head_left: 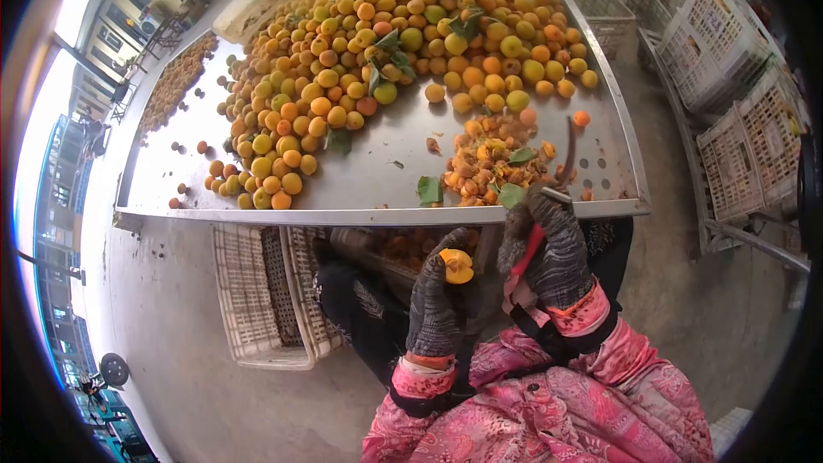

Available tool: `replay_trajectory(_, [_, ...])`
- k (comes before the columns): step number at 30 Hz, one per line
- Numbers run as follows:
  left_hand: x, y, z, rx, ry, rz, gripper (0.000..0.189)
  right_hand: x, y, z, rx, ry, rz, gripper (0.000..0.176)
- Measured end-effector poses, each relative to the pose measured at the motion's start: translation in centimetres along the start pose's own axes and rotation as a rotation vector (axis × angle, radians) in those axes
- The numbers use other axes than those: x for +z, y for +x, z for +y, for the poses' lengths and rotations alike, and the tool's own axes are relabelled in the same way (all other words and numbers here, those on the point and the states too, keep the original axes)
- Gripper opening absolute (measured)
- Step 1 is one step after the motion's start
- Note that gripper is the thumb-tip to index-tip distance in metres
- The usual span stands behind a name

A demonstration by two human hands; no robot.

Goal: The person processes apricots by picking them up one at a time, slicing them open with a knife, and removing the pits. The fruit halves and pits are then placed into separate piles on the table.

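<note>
My left hand [435, 313], in a dark grey knitted glove, is closed on a cut apricot [457, 267] between thumb and fingers, its yellow inner face showing. It is just below the front edge of the metal table [377, 217]. My right hand [553, 253], gloved alike, is closed on a thin tool with a silver end [557, 195]; the rest of the tool is hidden in the fingers. A red strip [525, 259] runs along this hand's thumb side. Beyond it, a pile of torn apricot pieces [480, 163] lies on the table beside a dark curved strip [569, 150].
Whole apricots [369, 43] are heaped across the table, with some leaves [430, 190] among them. Below the table stands a white plastic crate [257, 291]. More crates [711, 43] are stacked on a rack at right. A pale container [250, 9] lies at the table's far left.
</note>
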State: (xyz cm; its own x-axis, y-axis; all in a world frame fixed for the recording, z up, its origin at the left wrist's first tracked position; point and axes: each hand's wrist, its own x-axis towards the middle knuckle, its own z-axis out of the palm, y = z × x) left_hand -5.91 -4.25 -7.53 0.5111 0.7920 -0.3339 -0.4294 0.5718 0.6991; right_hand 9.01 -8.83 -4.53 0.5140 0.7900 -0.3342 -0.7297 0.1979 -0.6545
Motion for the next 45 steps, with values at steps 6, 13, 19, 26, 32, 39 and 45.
replay_trajectory(6, [1.9,0.1,-1.2,-0.172,-0.224,0.055,0.047,1.4,-0.3,-1.9,-0.083,0.275,-0.179,0.017])
replay_trajectory(13, [3.6,-0.3,-1.5,-0.232,-0.268,0.138,0.041,2.4,-0.3,-1.4,-0.265,0.181,-0.013,0.012])
replay_trajectory(19, [3.5,0.0,-2.2,-0.276,-0.338,0.157,0.038,1.9,0.0,-0.6,-0.321,0.175,-0.161,0.015])
replay_trajectory(26, [3.7,-0.6,-1.2,-0.322,-0.253,0.223,0.039,1.3,-0.4,0.0,-0.619,-0.568,-0.086,0.018])
replay_trajectory(32, [3.5,-0.1,-2.1,-0.312,-0.273,0.263,0.04,0.1,-0.6,0.7,-0.269,-0.101,-0.131,0.019])
replay_trajectory(39, [3.2,0.0,-3.1,-0.161,-0.188,0.211,0.037,1.4,-0.5,-0.7,-0.233,0.222,-0.178,0.022])
replay_trajectory(45, [4.4,-0.5,-2.0,-0.3,-0.329,0.291,0.037,1.8,-0.6,-0.3,-0.291,0.232,-0.153,0.021])
